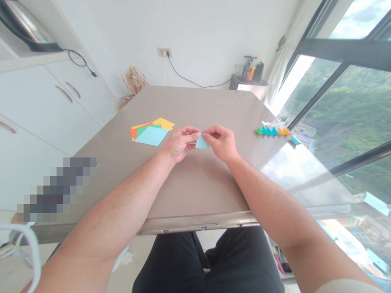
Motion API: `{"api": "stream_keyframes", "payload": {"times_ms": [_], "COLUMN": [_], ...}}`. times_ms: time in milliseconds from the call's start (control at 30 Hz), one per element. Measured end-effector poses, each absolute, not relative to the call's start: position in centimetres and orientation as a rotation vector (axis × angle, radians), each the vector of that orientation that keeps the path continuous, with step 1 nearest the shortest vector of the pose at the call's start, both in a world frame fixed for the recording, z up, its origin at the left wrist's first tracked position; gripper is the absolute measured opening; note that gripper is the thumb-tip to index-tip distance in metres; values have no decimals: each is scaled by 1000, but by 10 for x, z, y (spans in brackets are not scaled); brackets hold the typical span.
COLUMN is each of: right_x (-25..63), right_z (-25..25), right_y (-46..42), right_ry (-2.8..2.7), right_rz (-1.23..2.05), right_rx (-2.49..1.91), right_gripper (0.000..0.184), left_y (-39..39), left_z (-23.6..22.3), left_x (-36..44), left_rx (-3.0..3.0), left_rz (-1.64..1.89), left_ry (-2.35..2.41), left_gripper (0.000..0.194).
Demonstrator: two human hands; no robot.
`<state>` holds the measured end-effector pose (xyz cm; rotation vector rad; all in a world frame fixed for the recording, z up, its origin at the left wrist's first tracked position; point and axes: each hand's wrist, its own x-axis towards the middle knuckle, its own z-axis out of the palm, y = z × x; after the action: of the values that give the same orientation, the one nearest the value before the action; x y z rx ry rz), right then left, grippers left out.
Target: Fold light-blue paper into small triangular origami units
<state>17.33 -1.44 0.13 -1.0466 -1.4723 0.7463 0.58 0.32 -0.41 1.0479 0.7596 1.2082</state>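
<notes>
Between my hands, just above the table, is a small light blue piece of paper (202, 141), which looks folded. My left hand (182, 142) pinches its upper left edge, and my right hand (222, 142) pinches its upper right edge with thumb and forefinger. The fingertips cover part of the paper's top. To the left of my left hand lies a spread of coloured paper sheets (152, 136), light blue on top, with green, orange and yellow beneath.
A row of small folded paper pieces (269, 131) in green, blue and orange stands at the right, with a separate blue folded piece (295, 140) near the table's (198, 187) window-side edge. A blurred dark patch (58, 187) covers the left edge.
</notes>
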Motion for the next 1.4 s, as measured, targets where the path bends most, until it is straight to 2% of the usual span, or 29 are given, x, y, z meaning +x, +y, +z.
{"api": "stream_keyframes", "payload": {"times_ms": [200, 533, 800, 967, 1400], "right_x": [173, 173, 175, 175, 176], "right_z": [4, -1, 0, 2, 0], "right_y": [-17, -14, -13, -14, -13], "right_ry": [-1477, -1512, -1392, -1378, -1404], "right_rz": [730, 711, 834, 793, 761], "right_rx": [-1138, -1142, -1083, -1112, -1155], "right_gripper": [12, 15, 17, 10, 12], "left_y": [4, 2, 7, 8, 3], "left_z": [-6, -8, -9, -9, -6], "left_x": [7, 11, 8, 8, 10], "left_rx": [1115, 1265, 1157, 1128, 1228], "left_rz": [1239, 1293, 1350, 1364, 1380], "left_ry": [807, 934, 948, 954, 991], "left_gripper": [31, 21, 25, 25, 24]}}
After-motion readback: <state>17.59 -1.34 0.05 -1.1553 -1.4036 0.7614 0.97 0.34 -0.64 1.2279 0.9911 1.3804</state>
